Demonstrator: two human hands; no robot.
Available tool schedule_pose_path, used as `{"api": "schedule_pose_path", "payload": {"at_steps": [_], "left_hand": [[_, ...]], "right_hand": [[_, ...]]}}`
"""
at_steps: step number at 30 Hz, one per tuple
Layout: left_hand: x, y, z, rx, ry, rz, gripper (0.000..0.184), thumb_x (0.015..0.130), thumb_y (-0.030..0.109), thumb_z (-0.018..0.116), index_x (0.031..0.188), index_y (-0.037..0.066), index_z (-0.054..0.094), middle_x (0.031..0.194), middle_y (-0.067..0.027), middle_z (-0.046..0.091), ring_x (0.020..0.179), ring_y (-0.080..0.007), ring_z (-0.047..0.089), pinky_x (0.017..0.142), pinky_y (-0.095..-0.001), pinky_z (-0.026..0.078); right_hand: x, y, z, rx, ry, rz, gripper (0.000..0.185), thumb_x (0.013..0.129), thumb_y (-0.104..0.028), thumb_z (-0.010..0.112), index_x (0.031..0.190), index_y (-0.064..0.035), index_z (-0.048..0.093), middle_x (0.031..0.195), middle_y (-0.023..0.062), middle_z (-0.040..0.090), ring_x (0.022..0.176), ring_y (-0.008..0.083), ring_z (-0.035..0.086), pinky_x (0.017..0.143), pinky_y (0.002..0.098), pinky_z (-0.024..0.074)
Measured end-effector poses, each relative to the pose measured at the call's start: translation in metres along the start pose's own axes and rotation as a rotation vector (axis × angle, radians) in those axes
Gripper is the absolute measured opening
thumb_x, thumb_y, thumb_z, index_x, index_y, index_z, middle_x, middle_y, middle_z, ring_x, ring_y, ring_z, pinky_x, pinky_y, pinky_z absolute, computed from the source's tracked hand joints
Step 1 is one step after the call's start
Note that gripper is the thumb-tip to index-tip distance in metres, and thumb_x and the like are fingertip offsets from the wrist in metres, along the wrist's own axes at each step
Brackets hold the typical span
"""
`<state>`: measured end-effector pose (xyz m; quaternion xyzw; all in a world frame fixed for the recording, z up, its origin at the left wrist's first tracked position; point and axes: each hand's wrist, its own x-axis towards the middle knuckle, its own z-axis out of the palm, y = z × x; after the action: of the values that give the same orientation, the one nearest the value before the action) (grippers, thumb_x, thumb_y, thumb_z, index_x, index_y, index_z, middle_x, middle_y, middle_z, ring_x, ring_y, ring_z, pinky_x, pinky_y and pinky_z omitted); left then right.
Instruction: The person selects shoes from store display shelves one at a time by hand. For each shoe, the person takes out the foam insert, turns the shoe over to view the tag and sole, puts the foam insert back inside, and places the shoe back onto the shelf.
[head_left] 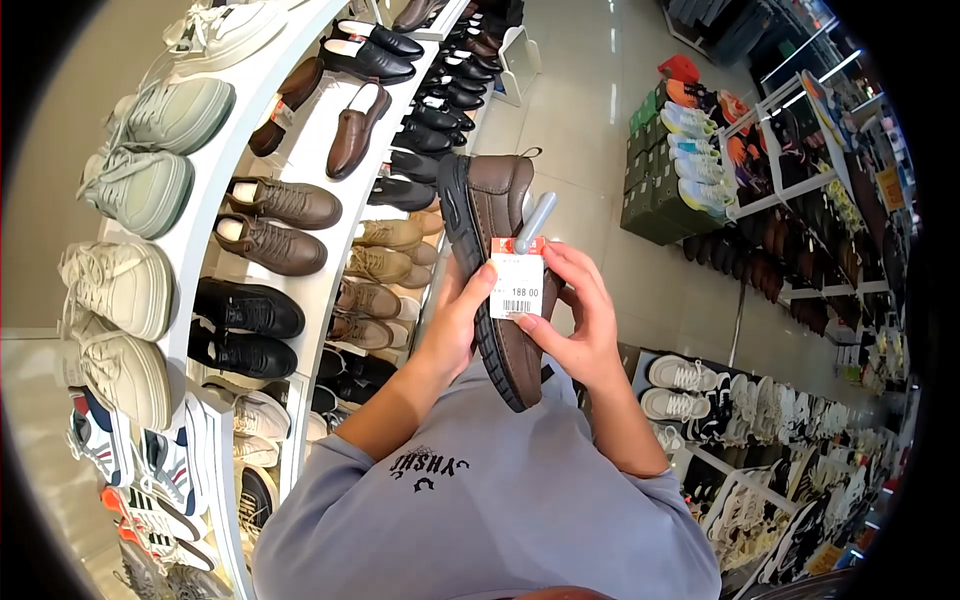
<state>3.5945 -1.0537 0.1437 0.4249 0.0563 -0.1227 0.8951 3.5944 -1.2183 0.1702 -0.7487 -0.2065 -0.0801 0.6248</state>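
A brown leather shoe (pixel 500 190) with a thick black sole is held up in front of my chest, heel end upward. My left hand (pixel 458 318) grips it from the sole side, the thumb at the left edge of a price tag (pixel 517 283). This white and red tag shows a barcode and "188.00". My right hand (pixel 585 325) pinches the tag's right side between thumb and fingers, close against the shoe. A grey security tag (pixel 537 222) sticks out by the shoe's opening. Part of the upper is hidden behind the tag and my fingers.
On my left, white shelves (pixel 300 210) carry pairs of shoes, among them brown lace-ups (pixel 270 245) and pale green sneakers (pixel 160 120). Stacked green boxes (pixel 655 195) with bright sneakers stand across the tiled floor (pixel 575 110). More shoe racks (pixel 770 440) are at the lower right.
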Motion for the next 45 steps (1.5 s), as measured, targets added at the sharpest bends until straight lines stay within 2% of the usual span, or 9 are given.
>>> {"api": "schedule_pose_path", "payload": {"at_steps": [6, 14, 22, 27, 33, 34, 35, 40, 45], "left_hand": [[0.076, -0.009, 0.023, 0.061, 0.006, 0.076, 0.063, 0.093, 0.024, 0.061, 0.142, 0.006, 0.026, 0.132, -0.009, 0.046, 0.122, -0.0177, 0.046, 0.104, -0.035, 0.038], [0.215, -0.038, 0.102, 0.027, 0.044, 0.066, 0.058, 0.096, 0.021, 0.057, 0.142, 0.008, 0.025, 0.135, -0.0085, 0.043, 0.126, -0.017, 0.042, 0.107, -0.0349, 0.033], [0.31, -0.049, 0.137, -0.117, 0.21, 0.088, 0.054, 0.094, 0.025, 0.058, 0.138, 0.01, 0.03, 0.129, -0.0111, 0.049, 0.112, -0.0209, 0.057, 0.09, -0.0368, 0.052], [0.348, -0.042, 0.138, -0.149, 0.309, 0.113, 0.045, 0.095, 0.027, 0.056, 0.131, 0.005, 0.042, 0.119, -0.0113, 0.059, 0.104, -0.021, 0.063, 0.087, -0.0359, 0.054], [0.435, -0.012, 0.146, -0.091, 0.343, 0.134, 0.039, 0.099, 0.027, 0.048, 0.128, 0.001, 0.048, 0.119, -0.0137, 0.061, 0.103, -0.0223, 0.064, 0.087, -0.0365, 0.054], [0.455, -0.005, 0.146, -0.1, 0.361, 0.146, 0.038, 0.099, 0.026, 0.047, 0.127, 0.0, 0.049, 0.118, -0.0142, 0.062, 0.102, -0.0227, 0.065, 0.088, -0.0369, 0.054], [0.477, 0.0, 0.143, -0.075, 0.358, 0.196, 0.038, 0.099, 0.026, 0.047, 0.127, 0.0, 0.048, 0.117, -0.0144, 0.062, 0.101, -0.0229, 0.065, 0.087, -0.0371, 0.055], [0.585, 0.045, 0.126, -0.092, 0.323, 0.347, 0.048, 0.094, 0.026, 0.059, 0.131, 0.003, 0.039, 0.118, -0.0092, 0.056, 0.105, -0.0178, 0.059, 0.089, -0.0333, 0.05], [0.673, 0.086, 0.13, -0.073, 0.344, 0.482, 0.067, 0.092, 0.02, 0.063, 0.142, 0.003, 0.023, 0.131, -0.0089, 0.045, 0.118, -0.017, 0.047, 0.101, -0.0329, 0.039]], "right_hand": [[0.056, 0.054, -0.041, 0.157, 0.016, 0.002, 0.059, 0.072, 0.0, 0.075, 0.126, 0.0029, 0.053, 0.132, 0.0208, 0.046, 0.127, 0.0339, 0.047, 0.096, 0.0396, 0.0495], [0.163, 0.115, -0.161, 0.141, -0.071, 0.002, 0.053, 0.073, -0.001, 0.075, 0.123, 0.0, 0.056, 0.133, 0.0189, 0.045, 0.124, 0.0307, 0.049, 0.093, 0.0387, 0.0508], [0.241, 0.172, -0.211, 0.155, -0.163, 0.008, 0.058, 0.079, -0.005, 0.073, 0.131, -0.0007, 0.048, 0.136, 0.0181, 0.042, 0.123, 0.0305, 0.049, 0.094, 0.039, 0.0484], [0.286, 0.202, -0.217, 0.102, -0.318, 0.053, 0.059, 0.082, -0.01, 0.072, 0.134, -0.0003, 0.046, 0.141, 0.0188, 0.038, 0.125, 0.0345, 0.047, 0.101, 0.0397, 0.0426], [0.34, 0.215, -0.23, -0.024, -0.338, 0.213, 0.092, 0.08, -0.019, 0.075, 0.15, -0.0023, 0.017, 0.152, 0.026, 0.018, 0.137, 0.0425, 0.031, 0.107, 0.044, 0.035], [0.348, 0.234, -0.229, -0.038, -0.356, 0.165, 0.108, 0.077, -0.021, 0.077, 0.151, -0.0013, 0.001, 0.152, 0.029, 0.016, 0.138, 0.0431, 0.028, 0.108, 0.0438, 0.0333], [0.36, 0.241, -0.229, 0.225, -0.394, 0.342, 0.112, 0.076, -0.022, 0.079, 0.15, 0.0004, -0.003, 0.151, 0.0297, 0.017, 0.138, 0.0419, 0.028, 0.109, 0.0426, 0.0323], [0.451, 0.253, -0.241, -0.05, -0.438, 0.185, 0.112, 0.075, -0.021, 0.079, 0.15, 0.0001, -0.002, 0.144, 0.0314, 0.032, 0.13, 0.0416, 0.041, 0.103, 0.0416, 0.04], [0.55, 0.292, -0.242, -0.261, -0.289, 0.13, 0.099, 0.073, -0.019, 0.08, 0.148, -0.0008, 0.018, 0.126, 0.0284, 0.054, 0.111, 0.0409, 0.059, 0.09, 0.04, 0.0489]]}}
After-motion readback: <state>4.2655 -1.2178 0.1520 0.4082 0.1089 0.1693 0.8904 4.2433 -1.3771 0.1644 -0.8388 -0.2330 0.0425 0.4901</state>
